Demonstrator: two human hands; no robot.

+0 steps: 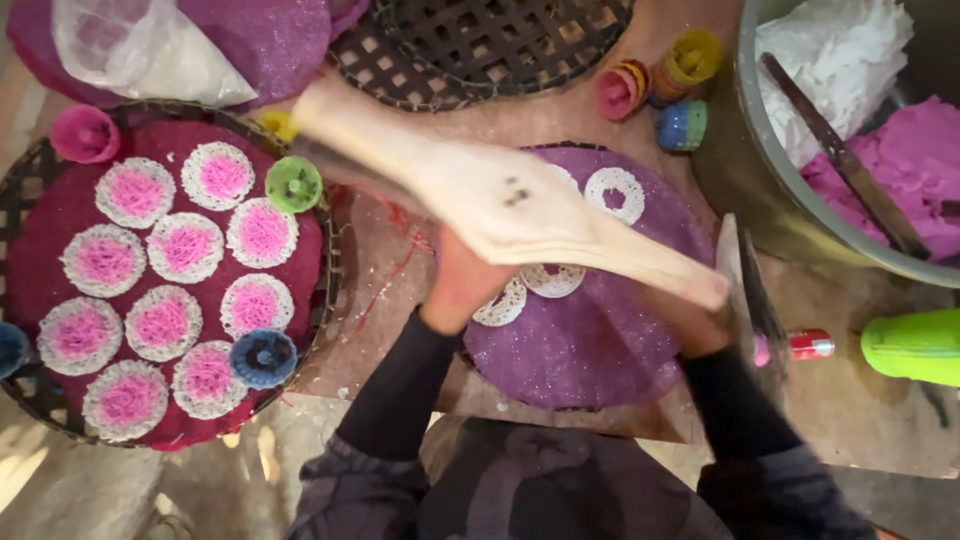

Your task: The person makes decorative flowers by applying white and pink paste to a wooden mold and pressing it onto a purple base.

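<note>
A long pale wooden press, blurred with motion, lies slantwise above a round purple mat. My left hand grips it from below at its wide middle, with the fingers hidden under the wood. My right hand, also blurred, holds its narrow lower-right end. White lacy noodle rounds lie on the mat, some partly covered by the press. Both of my sleeves are black.
At the left, a woven tray lined with dark red cloth holds several white-and-pink noodle rounds, a green mould and a blue mould. A metal bowl at the right holds pink dough and white plastic. A cleaver and a green object lie nearby.
</note>
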